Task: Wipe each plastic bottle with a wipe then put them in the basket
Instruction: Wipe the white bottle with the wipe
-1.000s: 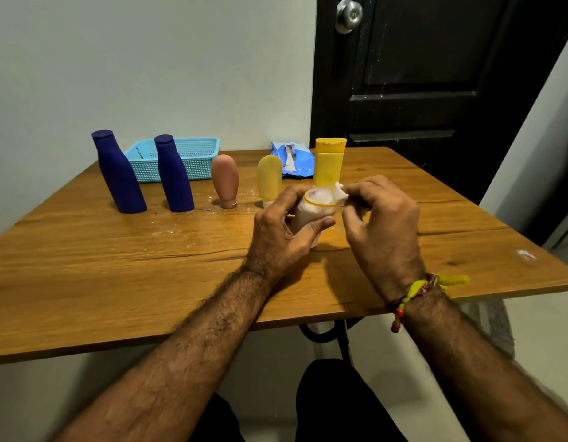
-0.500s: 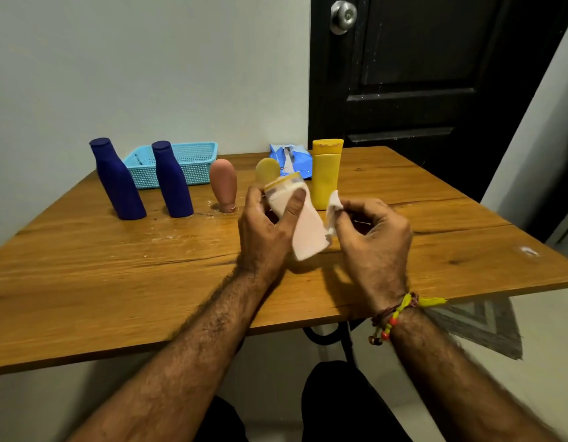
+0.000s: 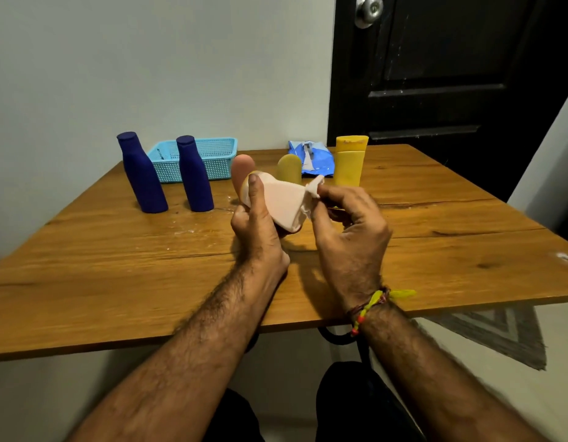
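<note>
My left hand (image 3: 260,228) grips a pale pink bottle (image 3: 284,204) with a yellow cap, held tilted above the table's middle. Against its right side my right hand (image 3: 349,228) pinches a white wipe (image 3: 313,194). Behind them stand two dark blue bottles (image 3: 142,173) (image 3: 193,175), a brown-pink bottle (image 3: 241,169), a small yellow bottle (image 3: 289,170) and a tall yellow bottle (image 3: 349,161). The light blue mesh basket (image 3: 212,154) sits at the back left, behind the blue bottles.
A blue wipe packet (image 3: 313,157) lies at the back of the wooden table (image 3: 117,266), between the yellow bottles. A black door (image 3: 451,68) stands behind the table on the right. A grey wall is at left.
The pink bottle has been turned and tilted further to the left in my left hand. My right hand has brought the wipe back against the bottle's side.
</note>
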